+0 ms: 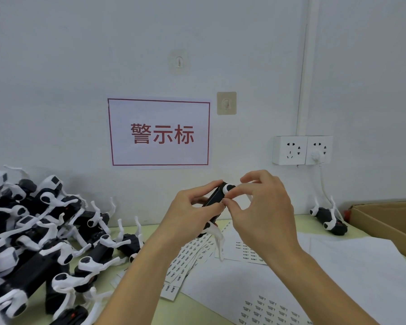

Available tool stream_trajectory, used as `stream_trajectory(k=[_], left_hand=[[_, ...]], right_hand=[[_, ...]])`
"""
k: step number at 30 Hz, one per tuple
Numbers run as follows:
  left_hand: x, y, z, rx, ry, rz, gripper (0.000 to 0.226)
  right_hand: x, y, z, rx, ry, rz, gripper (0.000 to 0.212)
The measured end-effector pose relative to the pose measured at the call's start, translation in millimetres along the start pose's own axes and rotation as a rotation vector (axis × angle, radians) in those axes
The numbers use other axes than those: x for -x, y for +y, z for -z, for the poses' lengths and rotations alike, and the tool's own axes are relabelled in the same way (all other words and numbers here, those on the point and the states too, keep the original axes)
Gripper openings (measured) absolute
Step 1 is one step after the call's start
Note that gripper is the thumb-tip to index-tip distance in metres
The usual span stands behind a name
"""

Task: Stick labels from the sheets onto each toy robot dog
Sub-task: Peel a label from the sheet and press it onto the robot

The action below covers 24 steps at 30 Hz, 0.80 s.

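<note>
Left hand (188, 207) grips black-and-white plastic toy robot dog (217, 202) mid-air above white label sheets (242, 252); right hand (263, 207) pinches its upper edge. Unlabelled dog pile (40, 242) crowds left of pale green bench (197, 308); cardboard box (389, 221) right.

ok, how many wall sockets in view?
2, side by side on the wall at right: left socket has nothing plugged in, right socket has a white plug in it.

Pale green tabletop (192, 308) with goods

Toy dogs pile (33, 242) at 9 o'clock, label sheets (244, 277) at 6, one dog (329, 218) and cardboard box (389, 221) at 3.
</note>
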<state>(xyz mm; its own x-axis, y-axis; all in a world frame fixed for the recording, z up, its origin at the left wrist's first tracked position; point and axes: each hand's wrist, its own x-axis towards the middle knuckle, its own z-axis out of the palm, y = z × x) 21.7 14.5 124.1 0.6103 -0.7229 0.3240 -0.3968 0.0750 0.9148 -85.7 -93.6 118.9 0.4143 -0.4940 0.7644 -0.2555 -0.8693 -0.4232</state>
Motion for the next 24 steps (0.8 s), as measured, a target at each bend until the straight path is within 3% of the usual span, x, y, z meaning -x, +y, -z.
stream_trajectory(k=[13, 18, 21, 24], left_hand=[[0, 0, 0, 0.011, 0.002, -0.005, 0.042], [-1, -1, -1, 0.018, 0.000, 0.001, 0.044], [-1, 1, 1, 0.017, -0.016, -0.025, 0.046], [-1, 5, 4, 0.018, -0.024, -0.055, 0.046]], right_hand=[[0, -2, 2, -0.025, 0.021, -0.010, 0.010], [-3, -1, 6, -0.040, 0.025, -0.025, 0.037], [-5, 5, 7, -0.066, -0.027, -0.070, 0.041], [-9, 9, 9, -0.264, -0.091, -0.165, 0.043]])
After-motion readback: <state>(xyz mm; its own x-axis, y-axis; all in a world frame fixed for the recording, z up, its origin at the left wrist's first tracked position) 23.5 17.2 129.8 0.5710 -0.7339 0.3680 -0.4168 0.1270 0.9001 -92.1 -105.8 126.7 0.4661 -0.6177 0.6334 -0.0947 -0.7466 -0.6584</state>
